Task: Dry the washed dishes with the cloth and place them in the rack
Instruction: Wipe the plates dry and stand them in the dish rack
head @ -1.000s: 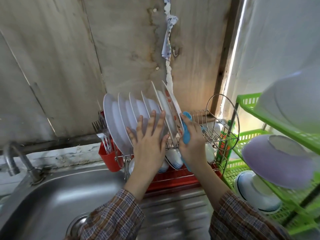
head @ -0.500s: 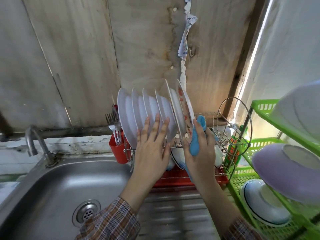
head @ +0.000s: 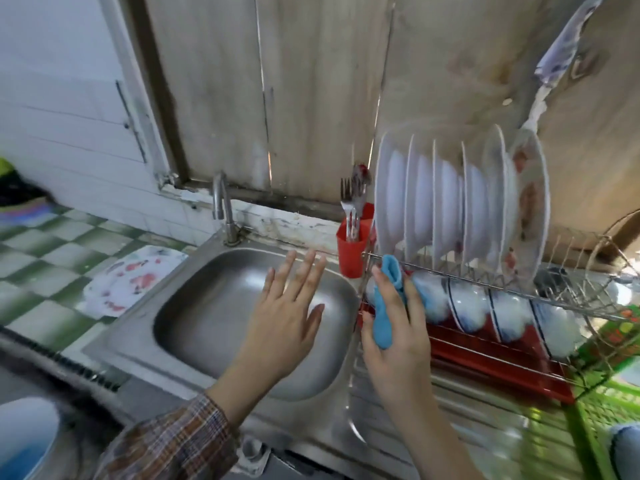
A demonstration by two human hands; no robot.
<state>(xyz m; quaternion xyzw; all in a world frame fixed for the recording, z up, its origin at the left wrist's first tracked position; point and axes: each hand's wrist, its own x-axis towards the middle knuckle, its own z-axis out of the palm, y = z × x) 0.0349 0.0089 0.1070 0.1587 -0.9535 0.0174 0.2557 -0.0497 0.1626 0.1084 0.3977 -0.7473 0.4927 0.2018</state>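
A wire dish rack [head: 568, 299] with a red drip tray stands right of the steel sink [head: 221, 306]. Several white plates [head: 450, 199] stand upright in its top row, and several bowls [head: 498, 313] lie on edge below them. My left hand [head: 287, 313] hovers over the sink basin, fingers straight and spread, holding nothing. My right hand [head: 398, 334] grips a blue cloth [head: 386, 306] just in front of the rack's left end. A flowered plate [head: 128, 282] lies flat on the green checked counter left of the sink.
A red cutlery cup [head: 353, 251] with forks hangs at the rack's left end. The tap [head: 221, 206] rises behind the sink. A green plastic shelf [head: 595, 417] stands at the lower right. A pale blurred object [head: 24, 438] sits at the lower left.
My left hand has left the plates in the rack and moved left over the sink. My right hand, with the cloth, drew back from the plates. The view swung left.
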